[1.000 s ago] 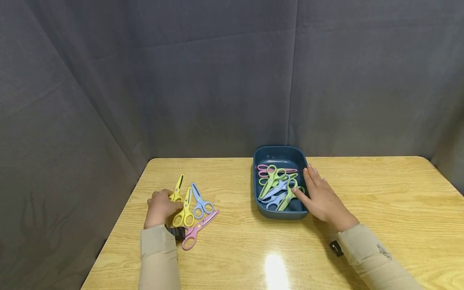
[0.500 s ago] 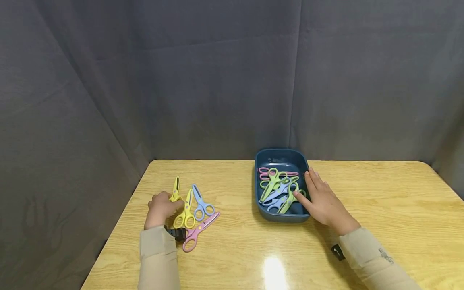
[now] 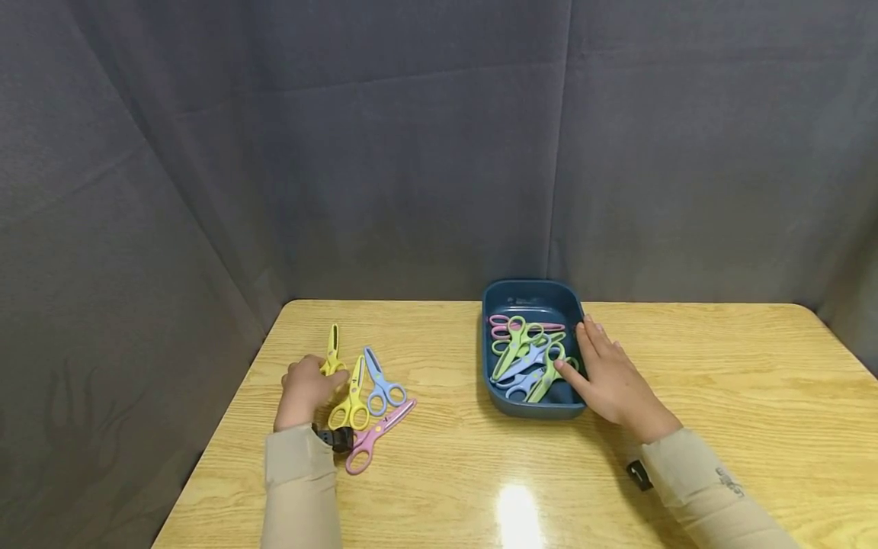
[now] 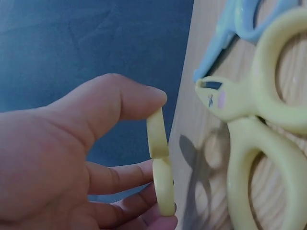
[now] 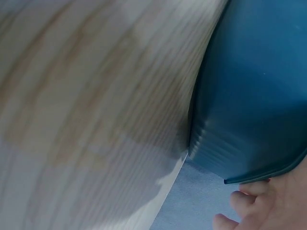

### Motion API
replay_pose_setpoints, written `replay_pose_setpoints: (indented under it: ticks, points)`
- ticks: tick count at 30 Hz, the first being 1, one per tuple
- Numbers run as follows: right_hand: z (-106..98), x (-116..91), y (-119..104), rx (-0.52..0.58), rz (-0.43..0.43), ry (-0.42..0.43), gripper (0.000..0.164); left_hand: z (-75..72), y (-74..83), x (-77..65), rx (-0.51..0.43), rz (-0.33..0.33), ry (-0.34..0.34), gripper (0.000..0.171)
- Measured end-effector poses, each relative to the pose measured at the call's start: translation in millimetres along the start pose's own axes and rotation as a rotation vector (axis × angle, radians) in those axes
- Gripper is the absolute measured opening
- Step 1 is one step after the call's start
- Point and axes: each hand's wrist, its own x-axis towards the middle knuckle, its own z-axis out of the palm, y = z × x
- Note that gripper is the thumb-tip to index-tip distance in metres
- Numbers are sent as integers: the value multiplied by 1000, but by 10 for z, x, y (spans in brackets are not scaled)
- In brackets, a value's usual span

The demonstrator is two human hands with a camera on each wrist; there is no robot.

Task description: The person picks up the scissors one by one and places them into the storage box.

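My left hand (image 3: pixel 302 387) pinches a pair of yellow scissors (image 3: pixel 333 352) by its handles, blades pointing away. In the left wrist view the thumb presses one handle loop (image 4: pixel 157 134) and the fingers the other, and a shadow falls on the table beside them. Just right of that hand lie a second yellow pair of scissors (image 3: pixel 355 387), a blue pair (image 3: pixel 376 374) and a pink pair (image 3: pixel 370 442). My right hand (image 3: pixel 617 385) rests along the right side of a dark blue bin (image 3: pixel 533 410), fingers extended outside and thumb over the rim.
Several green, blue and pink scissors (image 3: pixel 509 354) lie in a heap inside the bin. The wooden table (image 3: pixel 439 473) ends at a grey curtain (image 3: pixel 411 152) behind and on the left. Dark straps circle both wrists.
The yellow scissors in my left hand have shifted slightly away from me and turned to point straighter ahead. My right hand and the bin hold their place.
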Motion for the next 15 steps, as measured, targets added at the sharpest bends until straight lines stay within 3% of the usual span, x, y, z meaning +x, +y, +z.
replay_pose_setpoints:
  ticks: [5, 15]
  points:
    - [6, -4, 13, -9, 11, -4, 90, 13, 95, -22, -25, 38, 33, 52]
    - [11, 2, 18, -1, 6, -3, 90, 156, 223, -16, -60, 67, 97, 55]
